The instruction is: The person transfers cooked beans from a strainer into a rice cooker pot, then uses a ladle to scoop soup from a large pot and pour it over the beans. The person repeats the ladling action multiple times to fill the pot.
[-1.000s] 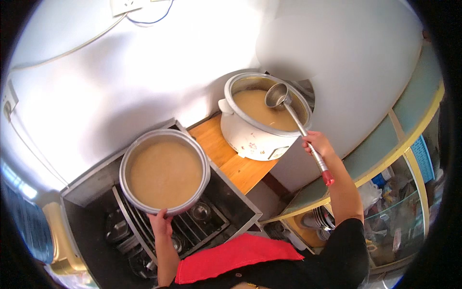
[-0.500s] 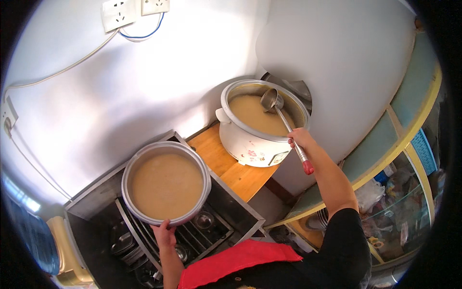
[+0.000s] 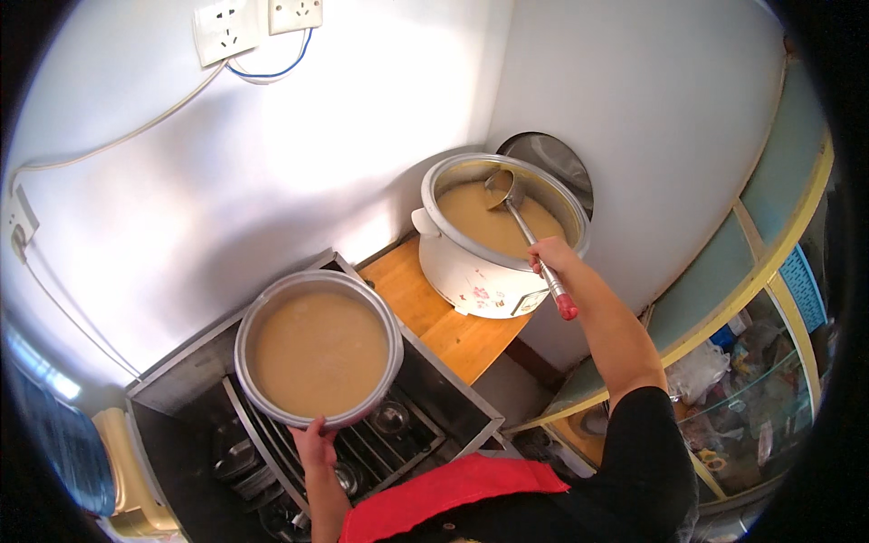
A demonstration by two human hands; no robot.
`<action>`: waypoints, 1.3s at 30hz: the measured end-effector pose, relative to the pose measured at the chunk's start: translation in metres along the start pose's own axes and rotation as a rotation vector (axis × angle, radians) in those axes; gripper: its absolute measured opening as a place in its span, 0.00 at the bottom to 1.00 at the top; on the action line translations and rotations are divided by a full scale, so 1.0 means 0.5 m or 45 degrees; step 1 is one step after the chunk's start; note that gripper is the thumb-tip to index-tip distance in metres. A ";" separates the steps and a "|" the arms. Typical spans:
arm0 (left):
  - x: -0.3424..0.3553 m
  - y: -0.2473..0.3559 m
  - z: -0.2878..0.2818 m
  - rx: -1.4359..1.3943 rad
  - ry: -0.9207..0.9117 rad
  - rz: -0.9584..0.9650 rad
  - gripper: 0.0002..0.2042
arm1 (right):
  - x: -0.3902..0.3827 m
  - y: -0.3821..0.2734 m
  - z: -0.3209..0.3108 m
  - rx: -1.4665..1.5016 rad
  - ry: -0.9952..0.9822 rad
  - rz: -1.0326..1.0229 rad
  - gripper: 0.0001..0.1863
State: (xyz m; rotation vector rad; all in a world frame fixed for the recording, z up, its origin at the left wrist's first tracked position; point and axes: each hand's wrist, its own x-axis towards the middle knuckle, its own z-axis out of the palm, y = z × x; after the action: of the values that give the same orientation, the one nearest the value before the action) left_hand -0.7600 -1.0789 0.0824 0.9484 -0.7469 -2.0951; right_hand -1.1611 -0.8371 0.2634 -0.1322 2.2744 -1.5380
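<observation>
My right hand (image 3: pixel 554 257) is wrapped round the handle of a metal ladle (image 3: pixel 518 217) with a red grip end. The ladle's bowl hangs tilted inside a large white rice cooker (image 3: pixel 453 271) with a flower print, just over or touching the tan, soupy liquid (image 3: pixel 484 224). Whether the bowl holds any liquid I cannot tell. At the near rim of a round metal pot (image 3: pixel 395 362), my left hand (image 3: pixel 314 443) grips with the thumb over the edge and the fingers hidden below. Similar tan liquid (image 3: pixel 317 353) fills much of this pot.
The pot sits on a dark metal gas stove (image 3: pixel 181 407); the cooker stands on a wooden board (image 3: pixel 412 290) beside it. A round metal lid (image 3: pixel 566 167) leans behind the cooker. On the right is a yellow-framed glass cabinet (image 3: pixel 742 271). Wall sockets (image 3: pixel 226 32) have cables.
The ladle has shifted a little left within the cooker, its bowl turned, and my right hand has moved with it. My left hand stays on the pot's rim. The whole view has shifted slightly.
</observation>
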 end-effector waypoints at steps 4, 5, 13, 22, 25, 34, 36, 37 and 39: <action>-0.004 0.000 0.001 -0.024 0.008 -0.004 0.34 | -0.016 -0.022 0.034 0.028 -0.023 0.067 0.07; -0.004 -0.001 0.001 -0.053 -0.003 0.003 0.34 | -0.020 -0.029 0.042 0.014 -0.021 0.078 0.07; -0.002 -0.004 -0.003 -0.045 -0.031 0.006 0.34 | -0.055 -0.034 0.068 0.025 -0.184 -0.055 0.04; 0.009 -0.013 -0.015 -0.050 -0.035 0.014 0.33 | -0.118 -0.041 0.057 0.712 -0.424 0.331 0.06; 0.011 -0.014 -0.016 -0.046 -0.035 0.005 0.33 | -0.127 -0.011 0.044 1.126 -0.575 0.409 0.07; 0.010 -0.010 -0.016 -0.021 -0.039 0.003 0.33 | -0.168 0.026 0.043 1.340 -0.683 0.348 0.07; 0.013 -0.011 -0.019 -0.019 -0.038 -0.005 0.32 | -0.176 0.036 0.044 1.303 -0.660 0.325 0.07; 0.014 -0.012 -0.019 -0.016 -0.037 -0.005 0.32 | -0.178 0.042 0.042 1.287 -0.644 0.312 0.06; 0.014 -0.011 -0.020 -0.020 -0.031 0.000 0.32 | -0.181 0.048 0.039 1.254 -0.613 0.288 0.06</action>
State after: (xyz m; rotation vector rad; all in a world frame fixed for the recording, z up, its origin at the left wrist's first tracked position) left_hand -0.7575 -1.0831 0.0700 0.9160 -0.7417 -2.1126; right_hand -1.0673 -0.8181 0.2595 0.0321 0.9767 -2.0253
